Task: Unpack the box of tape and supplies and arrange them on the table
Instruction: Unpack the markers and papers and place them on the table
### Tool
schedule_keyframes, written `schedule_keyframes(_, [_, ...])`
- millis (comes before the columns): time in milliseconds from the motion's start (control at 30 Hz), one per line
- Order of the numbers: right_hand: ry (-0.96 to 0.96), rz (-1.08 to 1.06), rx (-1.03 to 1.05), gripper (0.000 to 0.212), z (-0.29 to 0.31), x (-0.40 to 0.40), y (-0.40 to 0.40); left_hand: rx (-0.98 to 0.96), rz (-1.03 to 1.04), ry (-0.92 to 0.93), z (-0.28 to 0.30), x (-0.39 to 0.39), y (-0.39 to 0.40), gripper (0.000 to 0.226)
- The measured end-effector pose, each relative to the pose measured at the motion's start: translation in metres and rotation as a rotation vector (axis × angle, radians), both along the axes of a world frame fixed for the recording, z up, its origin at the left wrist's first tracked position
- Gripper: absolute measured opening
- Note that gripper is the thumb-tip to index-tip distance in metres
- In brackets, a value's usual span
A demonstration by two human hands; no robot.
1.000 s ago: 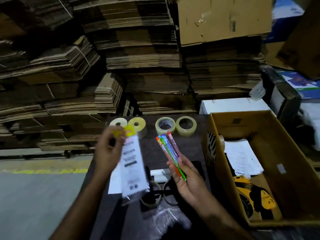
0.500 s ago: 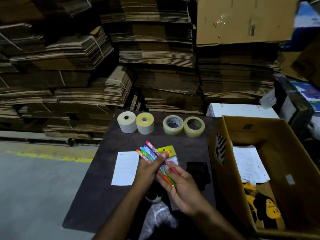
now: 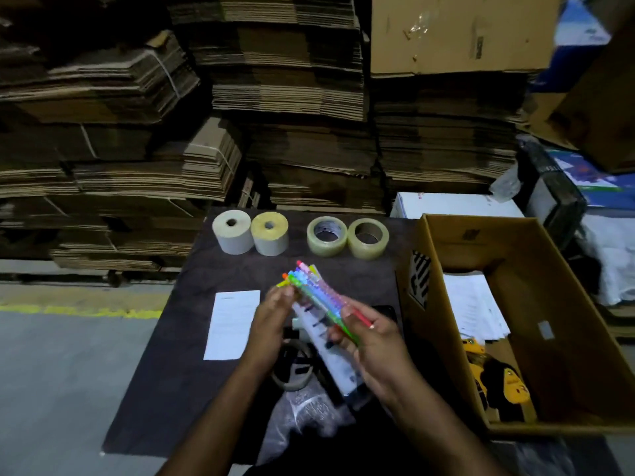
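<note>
While both hands hold a bunch of coloured pens above the dark table, 4 rolls stand in a row at its far edge.

Fingers of the right hand curl round the lower ends of the pens, and the left hand pinches the bunch near its upper end together with a clear packet that hangs under the pens. At the back stand 2 paper rolls side by side and, a little apart to their right, 2 clear tape rolls — all upright on their flat faces. A white sheet lies flat left of the hands. Right of the table sits the open cardboard box, with white papers and a yellow-and-black tape dispenser inside.
</note>
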State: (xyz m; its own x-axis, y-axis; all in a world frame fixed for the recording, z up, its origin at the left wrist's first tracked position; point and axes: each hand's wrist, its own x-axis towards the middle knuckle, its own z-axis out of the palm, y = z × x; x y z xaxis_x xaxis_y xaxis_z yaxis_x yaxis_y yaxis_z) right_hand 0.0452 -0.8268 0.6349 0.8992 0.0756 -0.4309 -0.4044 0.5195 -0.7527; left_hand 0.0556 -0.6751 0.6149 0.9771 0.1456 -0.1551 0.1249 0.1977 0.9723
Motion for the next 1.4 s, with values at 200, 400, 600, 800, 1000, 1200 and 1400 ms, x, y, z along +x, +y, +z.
schedule_keyframes(200, [-0.238,0.055,-1.020,0.019,0.027,-0.006,-0.084,0.146,-0.005,-0.036,-0.017,-0.002,0.037,0.038])
schedule_keyframes(400, [-0.244,0.325,-1.730,0.025,0.022,-0.001,-0.085,0.135,-0.065,-0.016,-0.021,-0.003,0.034,0.026])
schedule_keyframes(600, [-0.156,0.610,-1.817,0.023,-0.015,0.036,-0.059,0.187,-0.114,-0.017,-0.015,-0.012,0.031,0.024])
schedule_keyframes(800, [-0.154,0.437,-1.594,0.034,-0.021,0.040,-0.056,0.201,-0.124,-0.013,-0.016,-0.014,0.041,0.028])
schedule_keyframes(1000, [-0.155,0.219,-1.461,0.055,-0.027,0.008,-0.064,0.207,-0.112,-0.002,-0.020,-0.017,0.042,0.024])
schedule_keyframes(1200, [-0.088,0.181,-1.677,0.029,-0.052,-0.034,-0.051,0.267,-0.089,-0.010,-0.023,-0.019,0.039,0.026])
schedule_keyframes(1400, [-0.021,0.096,-1.548,0.085,-0.065,-0.030,-0.048,0.269,-0.101,-0.030,-0.023,-0.018,0.038,0.026])
